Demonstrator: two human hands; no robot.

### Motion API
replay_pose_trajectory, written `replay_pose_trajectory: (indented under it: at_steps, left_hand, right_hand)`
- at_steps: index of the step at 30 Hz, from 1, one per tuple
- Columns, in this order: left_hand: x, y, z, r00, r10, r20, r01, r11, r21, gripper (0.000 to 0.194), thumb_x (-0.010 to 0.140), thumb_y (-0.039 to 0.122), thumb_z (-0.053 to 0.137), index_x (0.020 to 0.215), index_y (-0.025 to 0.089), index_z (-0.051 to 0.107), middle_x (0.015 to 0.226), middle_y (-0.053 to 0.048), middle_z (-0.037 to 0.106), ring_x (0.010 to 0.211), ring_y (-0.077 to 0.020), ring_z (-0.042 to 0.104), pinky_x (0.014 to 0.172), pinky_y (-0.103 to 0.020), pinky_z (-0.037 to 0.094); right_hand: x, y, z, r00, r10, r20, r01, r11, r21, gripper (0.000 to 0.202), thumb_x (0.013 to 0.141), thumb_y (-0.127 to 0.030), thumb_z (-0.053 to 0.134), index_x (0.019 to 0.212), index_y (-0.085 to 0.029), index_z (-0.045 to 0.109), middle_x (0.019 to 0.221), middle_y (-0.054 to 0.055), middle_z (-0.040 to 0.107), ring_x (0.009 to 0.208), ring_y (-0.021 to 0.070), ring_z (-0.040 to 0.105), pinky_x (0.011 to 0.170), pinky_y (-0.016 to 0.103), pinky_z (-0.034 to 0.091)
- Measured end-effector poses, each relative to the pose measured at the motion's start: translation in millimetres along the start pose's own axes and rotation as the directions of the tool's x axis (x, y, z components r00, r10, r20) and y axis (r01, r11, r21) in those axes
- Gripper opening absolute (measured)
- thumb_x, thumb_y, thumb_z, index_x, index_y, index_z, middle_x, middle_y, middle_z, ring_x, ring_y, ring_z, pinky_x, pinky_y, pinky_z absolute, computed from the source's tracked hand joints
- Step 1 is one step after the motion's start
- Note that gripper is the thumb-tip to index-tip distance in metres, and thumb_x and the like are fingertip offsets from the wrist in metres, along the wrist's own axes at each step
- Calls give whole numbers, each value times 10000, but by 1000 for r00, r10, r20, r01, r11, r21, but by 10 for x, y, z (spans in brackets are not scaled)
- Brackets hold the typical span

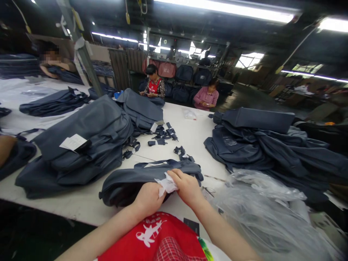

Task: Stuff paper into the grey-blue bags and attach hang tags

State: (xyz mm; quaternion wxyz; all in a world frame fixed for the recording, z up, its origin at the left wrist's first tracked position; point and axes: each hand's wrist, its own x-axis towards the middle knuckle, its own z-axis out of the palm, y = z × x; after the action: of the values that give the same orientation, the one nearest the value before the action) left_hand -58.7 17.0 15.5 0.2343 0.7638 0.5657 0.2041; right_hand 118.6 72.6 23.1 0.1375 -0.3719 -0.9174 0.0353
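Between my two hands is a crumpled piece of white tissue paper (169, 183). My left hand (149, 197) is closed on its lower left side, fingers curled. On its right side my right hand (186, 185) pinches the paper. Both hands are over the near edge of a dark blue-grey bag (122, 179), which lies on the white table (95, 212) in front of me with a dark opening towards me. Just beyond the bag lie short dark straps with clips (183, 154) and more bundled straps (165, 134).
Large dark bags (89, 137) with a white tag (73, 142) stand left. More bags (258, 145) are heaped right, behind clear plastic bags (258, 206). Two people (154, 85) sit across the table; another person (53, 63) works far left beside a slanted post (87, 54).
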Motion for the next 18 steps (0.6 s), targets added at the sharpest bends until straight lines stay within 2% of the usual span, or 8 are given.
replay_pose_trajectory:
  at_steps: [3, 5, 7, 9, 12, 15, 16, 18]
  left_hand:
    - [-119, -34, -172, 993, -105, -49, 107, 994, 39, 406, 928, 354, 339, 755, 199, 673, 793, -90, 716, 726, -216, 632, 661, -312, 395]
    - [-251, -160, -320, 970, -215, -117, 223, 973, 64, 457, 927, 424, 336, 658, 195, 626, 698, -84, 681, 661, -202, 600, 613, -305, 353]
    - [-438, -392, -458, 916, -354, -187, 370, 927, 58, 502, 917, 489, 324, 589, 196, 564, 616, -68, 638, 600, -188, 565, 579, -298, 321]
    - [-679, -743, -535, 844, -495, -208, 505, 863, -3, 516, 897, 542, 328, 567, 202, 532, 557, -45, 609, 556, -181, 546, 560, -286, 315]
    - [-1084, -1407, -454, 726, -672, -142, 660, 740, -128, 497, 848, 590, 370, 579, 206, 533, 497, -18, 580, 517, -184, 550, 548, -273, 341]
    - [-1426, -1952, -244, 566, -822, -64, 798, 565, -208, 493, 827, 606, 354, 595, 206, 526, 461, -10, 549, 448, -191, 533, 503, -279, 358]
    - [-1499, -2052, -199, 538, -841, -53, 819, 536, -203, 494, 823, 608, 354, 607, 204, 537, 472, -15, 560, 454, -197, 544, 504, -283, 372]
    - [-1546, -2100, -202, 550, -821, -154, 812, 569, -132, 474, 812, 606, 393, 707, 195, 606, 612, -49, 650, 597, -226, 622, 577, -292, 429]
  right_hand:
    - [5, 113, 44, 999, -16, -37, 15, 1000, -18, 461, 794, -50, 477, 1182, -272, 588, 1133, 44, 670, 915, 190, 652, 734, 245, 498]
    - [-8, 246, 67, 996, -1, -90, 0, 1000, -15, 459, 779, -37, 482, 1146, -283, 605, 1123, 32, 674, 943, 193, 644, 759, 251, 493]
    - [-10, 370, 73, 989, 36, -144, -38, 999, -9, 454, 776, -40, 484, 1126, -297, 613, 1132, 19, 670, 969, 198, 636, 776, 262, 491]
    - [9, 454, 69, 981, 66, -180, -68, 998, -2, 426, 791, -56, 481, 1107, -304, 622, 1135, 10, 667, 982, 200, 632, 789, 271, 490]
    - [79, 497, 72, 980, 85, -181, -86, 996, 0, 381, 809, -70, 480, 1067, -301, 639, 1128, -2, 668, 970, 192, 634, 785, 271, 484]
    - [162, 493, 90, 981, 90, -169, -92, 996, -5, 332, 823, -86, 494, 1027, -293, 654, 1108, -9, 674, 954, 186, 633, 774, 267, 473]
    - [183, 492, 94, 981, 92, -168, -95, 995, -9, 316, 827, -92, 500, 1015, -290, 657, 1100, -7, 677, 951, 186, 632, 771, 265, 469]
    - [207, 497, 94, 982, 96, -163, -100, 995, -16, 296, 828, -99, 509, 1004, -282, 660, 1085, -1, 682, 946, 185, 632, 760, 258, 461]
